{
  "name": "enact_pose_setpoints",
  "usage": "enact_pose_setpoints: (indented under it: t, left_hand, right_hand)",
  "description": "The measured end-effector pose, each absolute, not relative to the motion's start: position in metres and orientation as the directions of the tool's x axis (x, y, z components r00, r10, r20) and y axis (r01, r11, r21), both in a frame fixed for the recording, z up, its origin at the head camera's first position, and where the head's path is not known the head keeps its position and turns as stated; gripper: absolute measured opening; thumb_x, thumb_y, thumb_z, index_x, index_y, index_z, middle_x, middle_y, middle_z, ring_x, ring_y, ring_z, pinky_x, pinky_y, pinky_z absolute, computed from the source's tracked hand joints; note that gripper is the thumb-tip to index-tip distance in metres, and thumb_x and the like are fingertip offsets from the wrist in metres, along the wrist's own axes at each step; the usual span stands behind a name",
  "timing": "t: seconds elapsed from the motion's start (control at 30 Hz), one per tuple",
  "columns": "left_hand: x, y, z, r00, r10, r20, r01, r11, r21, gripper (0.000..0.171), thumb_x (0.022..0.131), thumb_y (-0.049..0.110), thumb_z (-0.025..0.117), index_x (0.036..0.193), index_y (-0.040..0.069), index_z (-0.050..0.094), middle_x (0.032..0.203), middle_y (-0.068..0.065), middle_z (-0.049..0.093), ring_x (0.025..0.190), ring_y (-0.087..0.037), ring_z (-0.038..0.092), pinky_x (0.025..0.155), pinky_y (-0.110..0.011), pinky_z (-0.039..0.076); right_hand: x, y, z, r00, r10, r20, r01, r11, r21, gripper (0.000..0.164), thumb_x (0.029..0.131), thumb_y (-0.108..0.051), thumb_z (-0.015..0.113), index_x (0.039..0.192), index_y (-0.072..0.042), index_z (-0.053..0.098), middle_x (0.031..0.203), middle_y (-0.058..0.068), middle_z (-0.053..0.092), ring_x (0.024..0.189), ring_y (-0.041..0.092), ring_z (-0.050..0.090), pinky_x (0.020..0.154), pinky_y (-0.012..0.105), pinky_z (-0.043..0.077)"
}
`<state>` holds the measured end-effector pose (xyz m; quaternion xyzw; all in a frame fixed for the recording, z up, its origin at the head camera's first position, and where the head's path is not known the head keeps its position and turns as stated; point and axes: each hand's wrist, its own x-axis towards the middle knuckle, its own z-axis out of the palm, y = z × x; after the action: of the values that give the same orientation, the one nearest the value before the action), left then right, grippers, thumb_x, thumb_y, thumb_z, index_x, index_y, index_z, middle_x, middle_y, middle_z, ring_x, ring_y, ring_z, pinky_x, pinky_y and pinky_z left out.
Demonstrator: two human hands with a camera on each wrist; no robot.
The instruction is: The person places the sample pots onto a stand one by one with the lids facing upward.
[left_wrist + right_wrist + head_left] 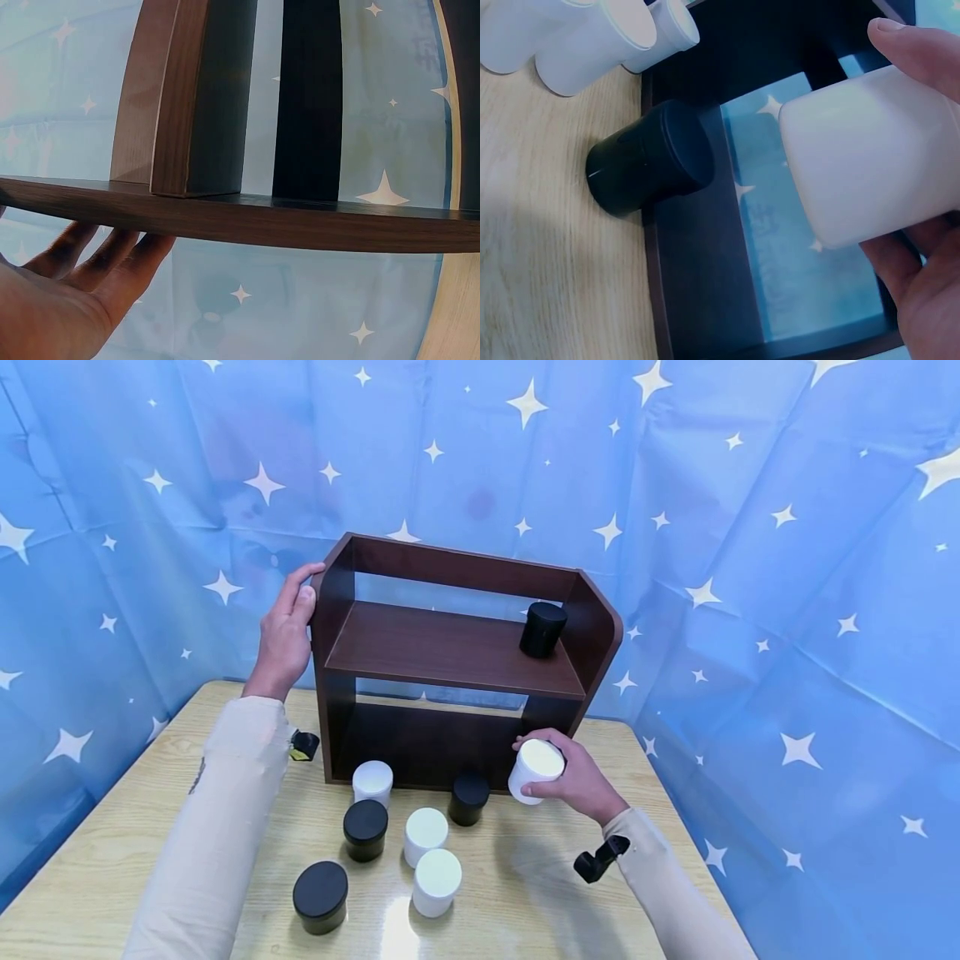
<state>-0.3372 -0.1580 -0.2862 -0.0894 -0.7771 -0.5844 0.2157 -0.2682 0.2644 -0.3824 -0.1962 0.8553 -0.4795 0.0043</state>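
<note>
My right hand (577,777) grips a white lidded jar (536,770) between thumb and fingers, lifted in front of the right end of a dark brown two-tier shelf (450,647). In the right wrist view the white jar (870,157) is tilted in the frame, clear of the table. My left hand (285,631) rests against the outer face of the shelf's left side panel. Its fairly straight fingers (139,262) touch that panel in the left wrist view. A black jar (543,629) stands on the upper tier at the right.
On the wooden table (262,827) before the shelf stand three black jars, one (468,797) close to the shelf's front edge, and three white jars, one (372,781) close to that edge too. A blue star-patterned curtain (480,460) hangs behind and at the sides.
</note>
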Motion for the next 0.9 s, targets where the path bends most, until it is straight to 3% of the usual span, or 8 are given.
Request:
enact_pose_setpoints:
  t: [0.9]
  left_hand:
    - [-0.337, -0.159, -0.285, -0.889, -0.107, 0.445, 0.4, 0.291, 0.869, 0.042, 0.108, 0.049, 0.026, 0.149, 0.05, 0.036, 0.15, -0.012, 0.045, 0.137, -0.033, 0.042, 0.116, -0.064, 0.03]
  right_hand:
    - [-0.272, 0.263, -0.357, -0.922, -0.337, 0.191, -0.343, 0.482, -0.806, 0.06, 0.073, -0.014, 0.09, 0.124, -0.021, 0.061, 0.131, 0.005, 0.066, 0.121, 0.029, 0.057, 0.099, 0.046, 0.046]
